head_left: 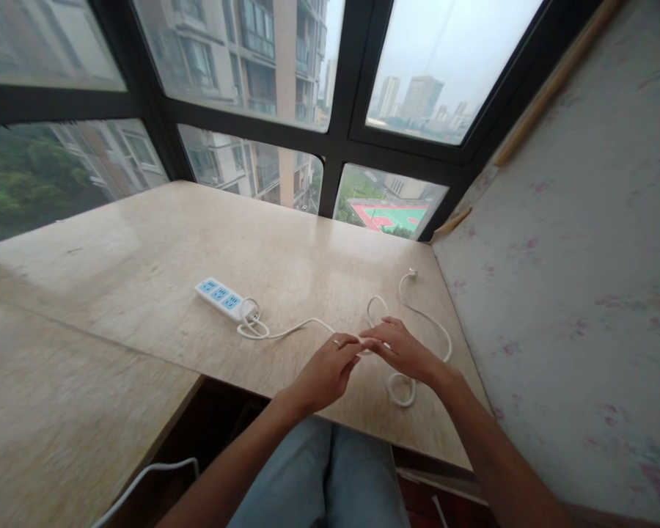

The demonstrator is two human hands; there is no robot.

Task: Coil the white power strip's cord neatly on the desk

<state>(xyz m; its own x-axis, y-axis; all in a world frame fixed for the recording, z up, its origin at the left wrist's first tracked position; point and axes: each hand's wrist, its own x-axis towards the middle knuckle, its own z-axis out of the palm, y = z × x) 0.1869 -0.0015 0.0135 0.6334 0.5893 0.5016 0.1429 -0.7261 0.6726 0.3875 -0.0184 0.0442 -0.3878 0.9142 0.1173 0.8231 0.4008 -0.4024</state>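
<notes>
Fingertips of the left hand and the right hand meet, closed on the white cord just above the pale countertop; how each finger sits on it is partly hidden by the knuckles. Taking that meeting point as the middle of the dial, with twelve straight ahead, the power strip lies flat between nine and ten o'clock, well apart from both hands, its blue socket faces turned up. Its end of the cord is looped loosely beside it, then runs across to the left hand (which wears a ring on one finger). One curve of cord rises just beside the right hand near twelve o'clock, and a small round coil rests at about five, below the right wrist. Farther along, the cord bends out past three and back up to the plug, lying at one o'clock near the flowered wall. Dark-framed windows stand at twelve, and the person's legs show between six and seven.
</notes>
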